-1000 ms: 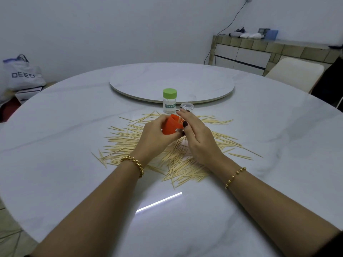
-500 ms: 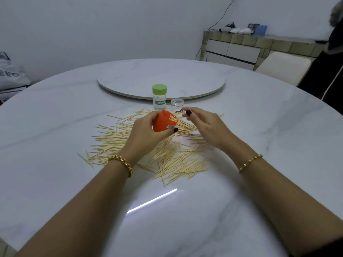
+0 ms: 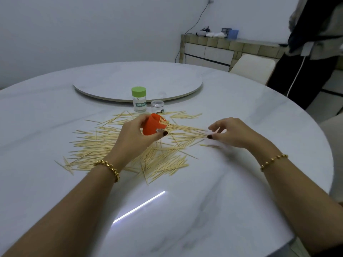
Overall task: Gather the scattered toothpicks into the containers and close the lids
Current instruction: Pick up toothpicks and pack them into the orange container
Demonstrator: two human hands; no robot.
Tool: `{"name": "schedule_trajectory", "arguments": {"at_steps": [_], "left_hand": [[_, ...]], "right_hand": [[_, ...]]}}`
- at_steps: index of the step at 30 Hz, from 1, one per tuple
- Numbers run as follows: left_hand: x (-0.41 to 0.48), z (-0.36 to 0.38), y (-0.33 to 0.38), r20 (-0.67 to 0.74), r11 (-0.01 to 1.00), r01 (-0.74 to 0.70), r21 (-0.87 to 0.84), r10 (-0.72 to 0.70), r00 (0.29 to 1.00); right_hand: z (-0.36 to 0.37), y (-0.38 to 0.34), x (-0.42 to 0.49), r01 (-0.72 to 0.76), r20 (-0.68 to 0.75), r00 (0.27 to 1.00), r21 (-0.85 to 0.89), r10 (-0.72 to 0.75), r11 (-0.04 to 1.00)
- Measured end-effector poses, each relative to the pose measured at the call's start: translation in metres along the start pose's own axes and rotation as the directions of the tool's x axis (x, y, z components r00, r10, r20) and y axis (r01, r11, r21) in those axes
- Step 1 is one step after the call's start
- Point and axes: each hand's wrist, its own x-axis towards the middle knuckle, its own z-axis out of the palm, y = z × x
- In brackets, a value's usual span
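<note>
My left hand (image 3: 135, 138) holds an orange container (image 3: 153, 126) tilted to the right above the pile, with a few toothpicks showing in its mouth. Many toothpicks (image 3: 104, 145) lie scattered on the white marble table (image 3: 55, 112). My right hand (image 3: 232, 133) hovers low over the right end of the pile, fingers spread and bent, touching toothpicks there; it is blurred. A clear jar with a green lid (image 3: 139, 99) marked TOOTHPICK stands behind the pile. A small clear lidless jar (image 3: 157, 106) stands beside it on the right.
A round turntable (image 3: 137, 80) lies on the table's far middle. A cream chair (image 3: 254, 68) stands at the far right. A person in dark clothes (image 3: 313, 39) stands beyond it. A tiled counter (image 3: 232, 47) runs along the back wall.
My right hand left the orange container and moved right and down onto the toothpicks. My left hand kept the container. The camera turned to the right.
</note>
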Motion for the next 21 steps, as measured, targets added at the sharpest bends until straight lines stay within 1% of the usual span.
{"name": "schedule_trajectory", "arguments": {"at_steps": [4, 6, 9, 11, 14, 19, 21], "left_hand": [[-0.002, 0.005, 0.0, 0.035, 1.0, 0.0, 0.029, -0.001, 0.999], [-0.002, 0.006, 0.0, 0.03, 0.999, -0.001, 0.038, 0.0, 1.0], [-0.001, 0.005, -0.003, 0.014, 0.999, -0.008, 0.031, 0.007, 1.0], [-0.001, 0.004, -0.004, 0.012, 1.0, -0.006, 0.03, 0.006, 1.0], [0.0, 0.003, -0.006, 0.009, 0.999, -0.003, 0.033, 0.003, 1.0], [0.001, 0.001, -0.006, -0.005, 1.0, 0.007, 0.03, -0.007, 1.0], [0.001, 0.0, -0.006, -0.01, 0.999, 0.008, 0.039, -0.007, 1.0]], "right_hand": [[-0.004, 0.008, -0.01, -0.049, 0.074, 0.996, -0.095, 0.056, 0.994], [-0.001, 0.009, -0.011, -0.048, 0.048, 0.997, -0.091, 0.053, 0.995], [0.009, 0.006, -0.007, -0.052, -0.041, 0.998, -0.021, 0.051, 0.998], [0.017, 0.001, 0.0, -0.033, -0.088, 0.996, 0.005, 0.033, 0.999], [0.023, -0.011, 0.01, 0.015, -0.124, 0.992, 0.0, -0.015, 1.0], [0.034, -0.035, 0.029, 0.098, -0.13, 0.986, -0.057, -0.104, 0.994], [0.04, -0.04, 0.037, 0.108, -0.127, 0.985, -0.073, -0.117, 0.991]]}}
